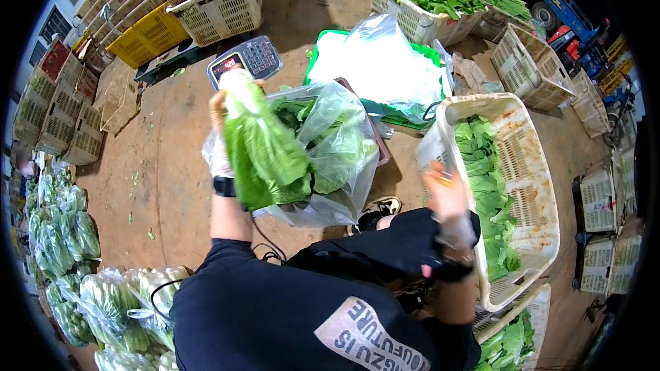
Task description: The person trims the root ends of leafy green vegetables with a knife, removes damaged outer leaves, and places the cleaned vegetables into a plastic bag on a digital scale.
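Brown concrete floor (172,137) lies bare beyond the left hand (218,139), which clenches a leafy green vegetable bunch (261,144) over an open clear plastic bag (337,151). Right hand (445,192), fingers loose and holding nothing, hovers just inside the near rim of a cream slotted plastic crate (529,185).

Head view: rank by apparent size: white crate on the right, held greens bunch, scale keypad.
1. White crate, largest, though fisheye bending distorts it.
2. Greens bunch in the left hand, raised nearer the camera, so inflated.
3. Scale keypad, smallest.

grey scale (245,60), yellow crate (148,36)
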`<state>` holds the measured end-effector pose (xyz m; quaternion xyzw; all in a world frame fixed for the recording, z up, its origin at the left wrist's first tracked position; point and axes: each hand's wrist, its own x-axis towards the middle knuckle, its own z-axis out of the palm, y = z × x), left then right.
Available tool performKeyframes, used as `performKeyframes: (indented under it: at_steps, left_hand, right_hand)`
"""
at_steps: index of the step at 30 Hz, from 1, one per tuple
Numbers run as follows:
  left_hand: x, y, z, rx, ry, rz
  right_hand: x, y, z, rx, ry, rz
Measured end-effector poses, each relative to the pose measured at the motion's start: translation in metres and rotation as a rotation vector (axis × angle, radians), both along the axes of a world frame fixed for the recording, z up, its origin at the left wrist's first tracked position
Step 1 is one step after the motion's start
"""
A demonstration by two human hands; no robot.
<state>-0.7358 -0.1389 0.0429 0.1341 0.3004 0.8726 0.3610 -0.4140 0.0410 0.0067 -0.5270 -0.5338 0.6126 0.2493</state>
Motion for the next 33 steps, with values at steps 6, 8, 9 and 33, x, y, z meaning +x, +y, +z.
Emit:
performKeyframes:
  at_steps: [6,8,9,33]
  left_hand:
    - [-0.029,-0.054,0.012,-0.378,0.092,0.072]
    - [-0.045,-0.07,0.001,-0.42,0.136,0.048]
    - [-0.048,-0.074,-0.002,-0.419,0.131,0.043]
    - [-0.118,0.252,-0.225,-1.014,1.54,-0.816]
  right_hand:
    - [-0.166,-0.06,-0.051,0.535,-0.287,0.736]
    - [-0.177,-0.063,-0.089,0.534,-0.355,0.819]
    - [-0.171,-0.055,-0.119,0.617,-0.328,0.841]
    - [-0.118,0.074,-0.032,-0.609,1.117,0.355]
